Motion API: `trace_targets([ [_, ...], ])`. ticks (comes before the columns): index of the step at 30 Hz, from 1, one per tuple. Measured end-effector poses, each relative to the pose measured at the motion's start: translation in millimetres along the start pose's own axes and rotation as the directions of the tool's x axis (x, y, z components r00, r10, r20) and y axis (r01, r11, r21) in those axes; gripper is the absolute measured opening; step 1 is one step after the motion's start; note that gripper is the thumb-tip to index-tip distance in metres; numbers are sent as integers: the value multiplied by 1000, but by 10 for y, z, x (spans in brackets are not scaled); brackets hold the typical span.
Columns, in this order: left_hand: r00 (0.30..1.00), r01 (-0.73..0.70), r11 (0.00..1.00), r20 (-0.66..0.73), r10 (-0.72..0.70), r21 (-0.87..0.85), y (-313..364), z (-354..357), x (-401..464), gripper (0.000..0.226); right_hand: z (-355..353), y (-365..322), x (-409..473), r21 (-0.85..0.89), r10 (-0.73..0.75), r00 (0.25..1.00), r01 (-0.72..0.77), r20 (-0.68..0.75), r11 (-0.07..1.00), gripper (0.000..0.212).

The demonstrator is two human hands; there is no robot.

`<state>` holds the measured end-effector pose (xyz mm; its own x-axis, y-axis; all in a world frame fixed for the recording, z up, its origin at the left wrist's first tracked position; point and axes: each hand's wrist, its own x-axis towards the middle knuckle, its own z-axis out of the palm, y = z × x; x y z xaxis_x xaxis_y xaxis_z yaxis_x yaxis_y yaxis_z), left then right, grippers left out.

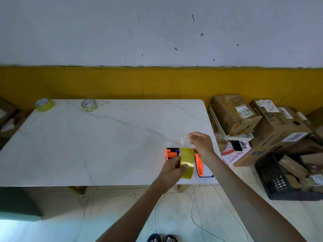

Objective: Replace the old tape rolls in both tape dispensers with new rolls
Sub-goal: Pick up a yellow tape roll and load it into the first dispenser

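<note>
Two spare rolls (44, 105) across table (87, 145)

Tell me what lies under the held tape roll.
Under the roll, gripped by the left hand, an orange dispenser lies on the table. Roll and hands cover its middle. The right hand pulls the tape end.

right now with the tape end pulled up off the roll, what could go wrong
1. The loose tape end pinched by the right hand looks limp and crinkled; it could fold and stick to itself.
2. The left hand holds the roll in the air above the orange dispenser, so the strip might stick to it early.
3. The dispenser sits near the table edge and could get knocked off.
</note>
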<state>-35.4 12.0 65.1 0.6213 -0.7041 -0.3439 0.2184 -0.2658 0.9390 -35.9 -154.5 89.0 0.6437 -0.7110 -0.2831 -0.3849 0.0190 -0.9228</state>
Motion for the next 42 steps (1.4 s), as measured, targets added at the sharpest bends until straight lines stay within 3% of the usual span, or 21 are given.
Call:
trace_targets([
  [5, 1000, 9, 1000, -17, -9, -14, -83, 37, 21, 28, 89, 90, -52, -8, 27, 999, -27, -27, 1000, 13],
  [8, 999, 24, 1000, -23, -24, -16, -221, 63, 47, 19, 139, 193, -104, -21, -9, 999, 8, -42, 1000, 16],
  [19, 993, 105, 992, -41, -108, -77, -369, 269, 416, 5, 211, 490, 175, -320, -64, 994, 30, -94, 947, 19],
  [22, 994, 104, 990, -30, -108, -99, -293, 355, 501, 16, 128, 512, 312, -426, -95, 991, 47, -93, 903, 18],
  [29, 993, 98, 995, -67, -98, -6, -358, 338, 554, 6, 215, 591, 390, -511, -102, 994, 65, -46, 857, 21],
  [32, 961, 21, 996, -275, 4, 90, -376, 225, 555, 3, 269, 585, 445, -496, -93, 995, 60, -42, 866, 19],
  [34, 855, 27, 990, -516, 49, 139, -444, 95, 555, 7, 291, 565, 498, -494, -96, 995, 66, -34, 867, 18],
  [36, 784, 121, 983, -621, -8, 140, -546, -36, 535, 17, 309, 555, 537, -500, -100, 995, 72, -29, 863, 17],
  [39, 832, 274, 953, -528, -169, 127, -683, -103, 520, 42, 312, 579, 579, -486, -87, 996, 68, -15, 871, 17],
  [42, 863, 356, 933, -400, -309, 46, -719, -79, 550, 46, 312, 612, 582, -476, -63, 998, 55, -2, 878, 18],
])
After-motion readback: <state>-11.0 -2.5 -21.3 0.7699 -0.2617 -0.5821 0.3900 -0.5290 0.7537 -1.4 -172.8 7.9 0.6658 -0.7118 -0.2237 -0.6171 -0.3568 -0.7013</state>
